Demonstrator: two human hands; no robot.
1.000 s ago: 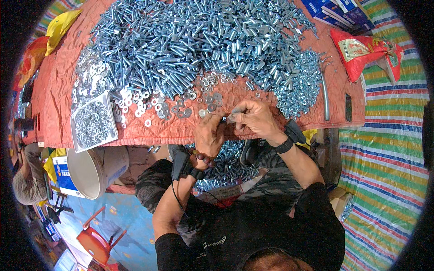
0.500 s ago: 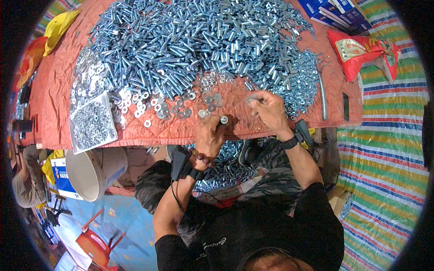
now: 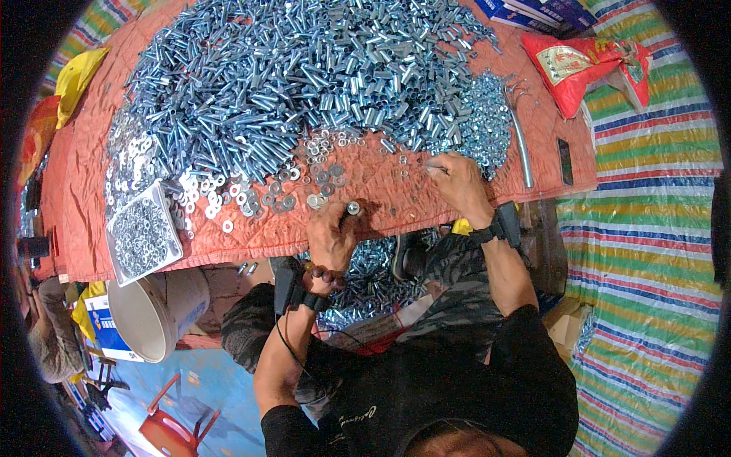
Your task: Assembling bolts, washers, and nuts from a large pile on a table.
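My left hand (image 3: pixel 332 233), at the front edge of the red cloth, is closed round a shiny metal bolt (image 3: pixel 352 208), its round end facing up. Just beyond its fingers lie several loose flat washers (image 3: pixel 326 189). My right hand (image 3: pixel 461 185) hovers over the cloth by the small nuts (image 3: pixel 487 126), its thumb and fingertips pinched together. Whatever sits in that pinch is too small to make out. A large heap of bolts and metal sleeves (image 3: pixel 304 76) spreads across the cloth beyond both hands.
A white tray (image 3: pixel 177 242) of small rings stands at the left front, above a pale bucket (image 3: pixel 156 320). On the right are a bent metal rod (image 3: pixel 521 145), a dark flat bar (image 3: pixel 564 161) and a red bag (image 3: pixel 560 72). More metal parts (image 3: pixel 373 282) lie below the table edge.
The view has shifted, so the table sits further left in it. My right hand has moved right over the cloth, toward the nuts. My left hand still holds the bolt.
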